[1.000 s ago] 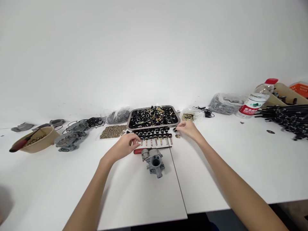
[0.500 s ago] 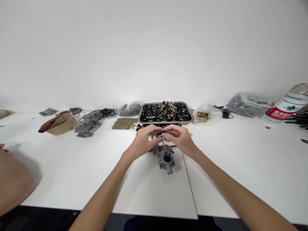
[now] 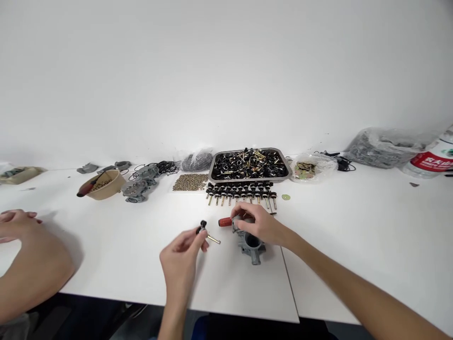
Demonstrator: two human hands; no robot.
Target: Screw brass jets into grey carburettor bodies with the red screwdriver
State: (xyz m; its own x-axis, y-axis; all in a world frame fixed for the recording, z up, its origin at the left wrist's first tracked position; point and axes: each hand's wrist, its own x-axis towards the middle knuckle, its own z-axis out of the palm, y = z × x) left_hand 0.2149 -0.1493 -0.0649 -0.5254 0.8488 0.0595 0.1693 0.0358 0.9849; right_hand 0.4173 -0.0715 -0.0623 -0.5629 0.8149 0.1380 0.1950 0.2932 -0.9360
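Observation:
Pinched in my left hand (image 3: 181,252) is a small part with a black knobbed head and a brass stem (image 3: 213,239), tilted down to the right. My right hand (image 3: 257,223) has its thumb and fingers closed around the top of a grey metal carburetor (image 3: 252,243), which rests on the table with its round bore facing me. Left of the fingers, a red screwdriver handle (image 3: 224,222) pokes out from behind the carburetor. Beyond my hands, rows of similar black-headed brass parts (image 3: 244,191) lie side by side.
A metal tray (image 3: 250,180) heaped with these parts stands at the back. Small brass pieces (image 3: 190,182), a tub (image 3: 112,188) with a red-handled screwdriver, more carburetors (image 3: 139,184) and plastic bags (image 3: 311,167) surround it. Another person's arm (image 3: 35,264) rests at left.
My hands have parted from above the carburetor. The left has moved left and down with the black-headed part; the right has dropped onto the carburetor. The camera view has shifted slightly left.

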